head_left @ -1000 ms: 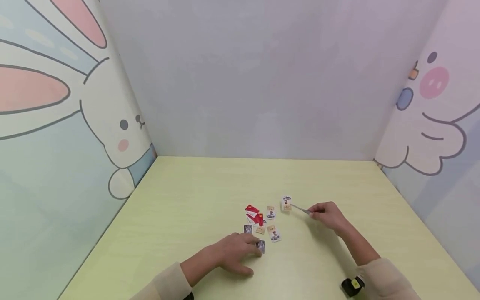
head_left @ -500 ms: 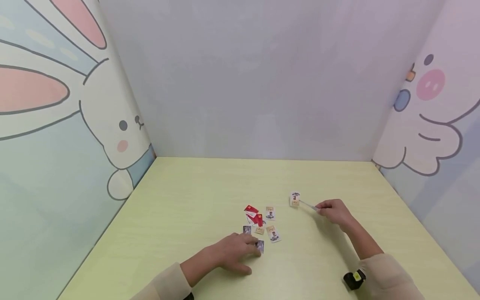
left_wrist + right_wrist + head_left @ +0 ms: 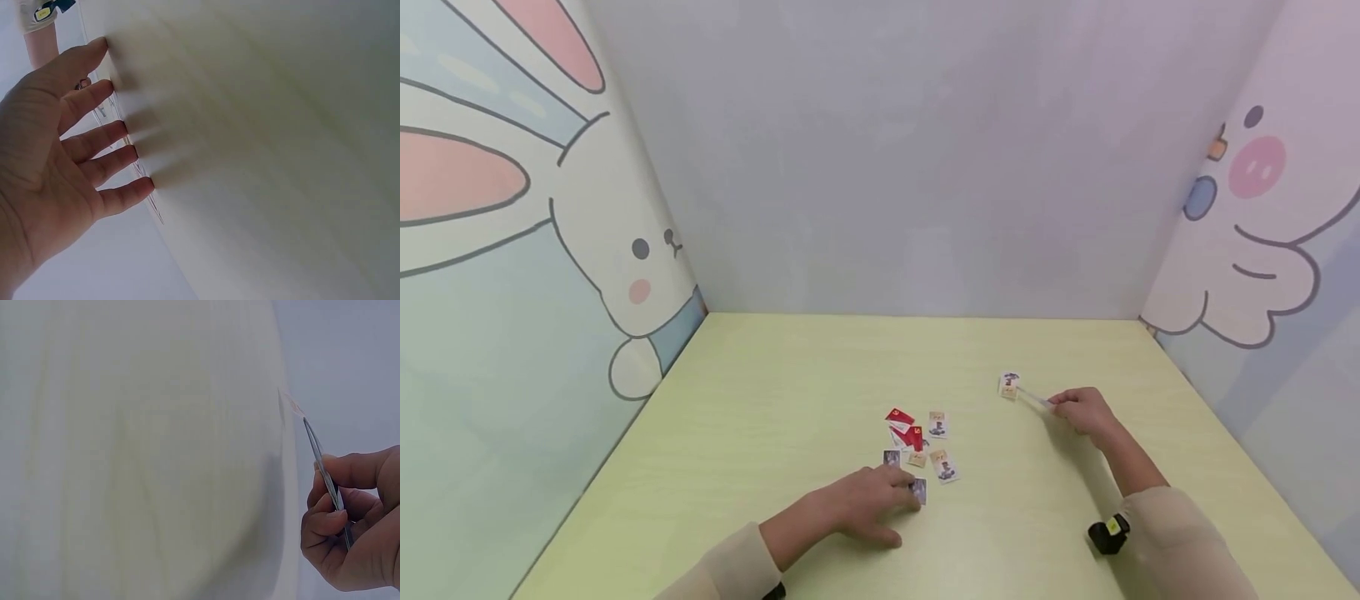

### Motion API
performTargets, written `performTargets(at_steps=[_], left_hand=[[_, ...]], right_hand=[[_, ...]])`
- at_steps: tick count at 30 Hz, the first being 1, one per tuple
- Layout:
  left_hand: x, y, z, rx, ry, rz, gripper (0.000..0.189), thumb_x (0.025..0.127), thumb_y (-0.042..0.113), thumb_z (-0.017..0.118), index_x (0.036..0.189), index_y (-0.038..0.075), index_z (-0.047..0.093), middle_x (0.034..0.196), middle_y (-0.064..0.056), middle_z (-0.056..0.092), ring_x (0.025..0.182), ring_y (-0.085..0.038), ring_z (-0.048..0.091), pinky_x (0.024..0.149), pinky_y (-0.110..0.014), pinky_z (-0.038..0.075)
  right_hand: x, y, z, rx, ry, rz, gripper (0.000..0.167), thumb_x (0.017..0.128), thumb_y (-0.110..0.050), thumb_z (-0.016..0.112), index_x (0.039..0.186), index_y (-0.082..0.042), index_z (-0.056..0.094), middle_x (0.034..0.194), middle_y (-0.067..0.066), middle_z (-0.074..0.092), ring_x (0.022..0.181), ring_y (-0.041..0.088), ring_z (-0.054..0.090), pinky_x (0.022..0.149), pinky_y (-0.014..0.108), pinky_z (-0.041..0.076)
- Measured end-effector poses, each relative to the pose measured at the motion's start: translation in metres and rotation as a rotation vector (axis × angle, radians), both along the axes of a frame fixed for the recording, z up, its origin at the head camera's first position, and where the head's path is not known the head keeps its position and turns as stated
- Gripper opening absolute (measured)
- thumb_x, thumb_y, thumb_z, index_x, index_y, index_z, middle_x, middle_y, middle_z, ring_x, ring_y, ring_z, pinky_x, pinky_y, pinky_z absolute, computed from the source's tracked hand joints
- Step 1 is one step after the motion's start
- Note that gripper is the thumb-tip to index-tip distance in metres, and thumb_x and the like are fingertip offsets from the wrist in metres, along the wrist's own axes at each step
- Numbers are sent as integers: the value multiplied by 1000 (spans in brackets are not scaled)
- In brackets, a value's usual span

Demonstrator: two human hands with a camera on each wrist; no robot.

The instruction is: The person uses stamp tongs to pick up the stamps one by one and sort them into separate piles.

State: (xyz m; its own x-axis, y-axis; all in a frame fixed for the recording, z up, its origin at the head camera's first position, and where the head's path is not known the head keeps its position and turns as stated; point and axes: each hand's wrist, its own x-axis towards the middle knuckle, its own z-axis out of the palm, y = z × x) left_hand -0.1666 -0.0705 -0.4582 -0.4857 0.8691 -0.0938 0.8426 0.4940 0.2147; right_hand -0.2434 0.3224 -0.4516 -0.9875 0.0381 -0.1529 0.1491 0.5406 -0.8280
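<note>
One pale yellow table (image 3: 775, 375), grey wall (image 3: 880, 167), painted rabbit (image 3: 610, 233), left hand (image 3: 867, 502) relaxed over dark cards (image 3: 891, 457), right hand (image 3: 1082, 411) pinching tweezers (image 3: 330, 484)

Table (image 3: 790, 358), three views
Head view faces forward-down above it; wrist views closely across it; all share its top.

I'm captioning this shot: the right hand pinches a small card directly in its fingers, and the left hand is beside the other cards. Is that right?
Not quite: the right hand grips tweezers, and their tips hold the card, as the right wrist view shows. The left hand is indeed beside the other cards.
</note>
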Motion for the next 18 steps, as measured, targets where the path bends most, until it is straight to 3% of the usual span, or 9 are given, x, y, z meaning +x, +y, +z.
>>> performTargets(at_steps=[9,18], left_hand=[[0,1,0,-11,-44,20,46,80,40,71,122,24,60,133,-2,47,116,-16,46,90,-33,43],[-2,2,-1,-22,-22,14,48,79,40,71,123,25,58,134,-3,46,118,-17,45,92,-33,41]], right_hand=[[-14,10,-1,-9,-42,-51,30,83,-2,54,106,17,57,59,1,50,43,8,35,41,24,33],[-30,15,-2,28,-68,-96,33,83,-3,52,109,18,56,61,2,51,43,9,35,41,25,33]])
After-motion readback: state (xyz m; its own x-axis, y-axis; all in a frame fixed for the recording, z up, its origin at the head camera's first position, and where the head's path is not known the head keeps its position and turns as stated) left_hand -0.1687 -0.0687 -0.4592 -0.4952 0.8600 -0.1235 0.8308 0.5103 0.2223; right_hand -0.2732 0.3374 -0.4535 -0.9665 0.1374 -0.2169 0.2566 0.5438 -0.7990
